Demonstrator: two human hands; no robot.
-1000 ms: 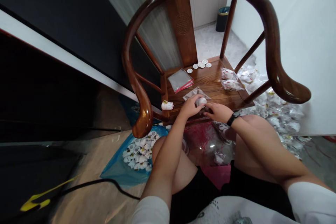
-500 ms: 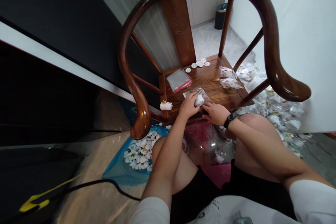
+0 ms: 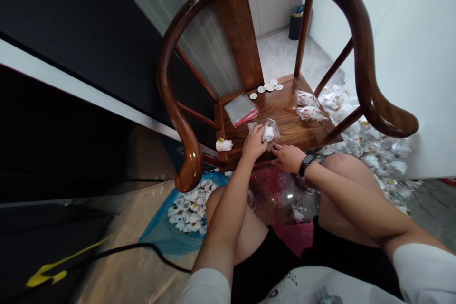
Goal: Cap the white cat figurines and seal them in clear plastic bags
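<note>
On the wooden chair seat (image 3: 285,128), my left hand (image 3: 254,144) is closed around a small white figurine (image 3: 268,133). The figurine lies on a clear plastic bag (image 3: 276,127), partly covered by my fingers. My right hand (image 3: 289,156) rests at the seat's front edge, close to the bag's near side; its fingers reach toward the bag and their tips are too small to make out. A second white cat figurine (image 3: 223,144) with gold and red marks lies on the seat's left corner. Behind my left hand is a stack of clear bags (image 3: 241,109) with red edges.
Several round white discs (image 3: 269,87) lie at the seat's back. Bagged figurines (image 3: 309,105) sit at its right, with a heap of more (image 3: 384,152) on the floor. A blue bag (image 3: 156,228) of loose figurines is at lower left. The curved chair arm (image 3: 370,57) surrounds the seat.
My right hand has shifted slightly left and down along the bag's near edge. My left hand stays on the figurine. The whole view has drifted a little.
</note>
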